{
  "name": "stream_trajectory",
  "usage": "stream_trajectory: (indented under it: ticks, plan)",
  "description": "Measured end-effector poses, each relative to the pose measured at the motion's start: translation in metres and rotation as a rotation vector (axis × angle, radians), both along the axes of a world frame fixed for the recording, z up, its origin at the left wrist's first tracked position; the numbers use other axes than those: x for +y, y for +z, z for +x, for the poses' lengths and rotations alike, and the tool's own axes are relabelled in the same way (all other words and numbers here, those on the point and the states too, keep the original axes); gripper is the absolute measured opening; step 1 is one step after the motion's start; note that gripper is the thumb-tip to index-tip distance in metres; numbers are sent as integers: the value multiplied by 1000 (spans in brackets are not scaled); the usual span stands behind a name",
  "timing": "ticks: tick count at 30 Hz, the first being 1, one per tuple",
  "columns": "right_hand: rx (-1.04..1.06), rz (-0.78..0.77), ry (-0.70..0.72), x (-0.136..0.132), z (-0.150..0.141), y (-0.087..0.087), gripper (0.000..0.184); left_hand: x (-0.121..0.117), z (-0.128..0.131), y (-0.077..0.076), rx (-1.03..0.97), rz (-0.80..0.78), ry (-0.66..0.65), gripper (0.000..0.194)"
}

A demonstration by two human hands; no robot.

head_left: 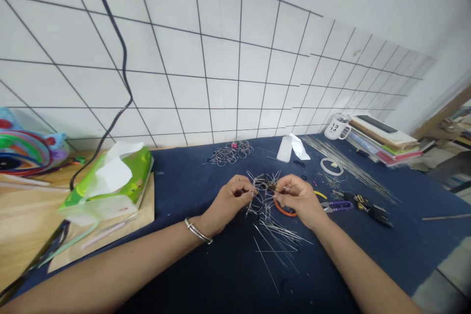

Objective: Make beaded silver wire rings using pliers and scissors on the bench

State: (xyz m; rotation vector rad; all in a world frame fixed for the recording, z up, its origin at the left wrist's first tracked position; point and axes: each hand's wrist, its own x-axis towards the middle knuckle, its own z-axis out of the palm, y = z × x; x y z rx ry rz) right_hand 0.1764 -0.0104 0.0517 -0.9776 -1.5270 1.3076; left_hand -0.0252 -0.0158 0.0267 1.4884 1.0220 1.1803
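Observation:
Between my two hands is an openwork piece of bent thin metal wire [262,187], with loose ends sticking out at several sides. My left hand [233,201], below a silver bangle, pinches its left edge between thumb and fingers. On the other side, my right hand [300,201] grips the piece with its fingertips closed. An orange curved thing [285,211], partly hidden by the right hand, lies just below it. Short straight wires [277,235] are scattered on the dark blue cloth [206,265] in front of the hands.
Purple-handled snips [340,206] and black-handled pliers [370,208] lie right. Behind them are a white ring coil [331,167], long wires [349,167] and a mug [336,127]. Tangled wire pieces [231,152] sit near the wall. A green tissue pack [142,176] lies left.

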Motion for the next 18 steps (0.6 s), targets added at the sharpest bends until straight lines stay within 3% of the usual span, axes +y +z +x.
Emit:
stream_trajectory:
  ticks: [6,18]
  plan:
    - [39,24,-77,10,14,2,12,6,-2,1,-192,-73,107,17]
    - [-30,11,-35,19,31,6,15,9,-1,-4,-172,-101,116,20]
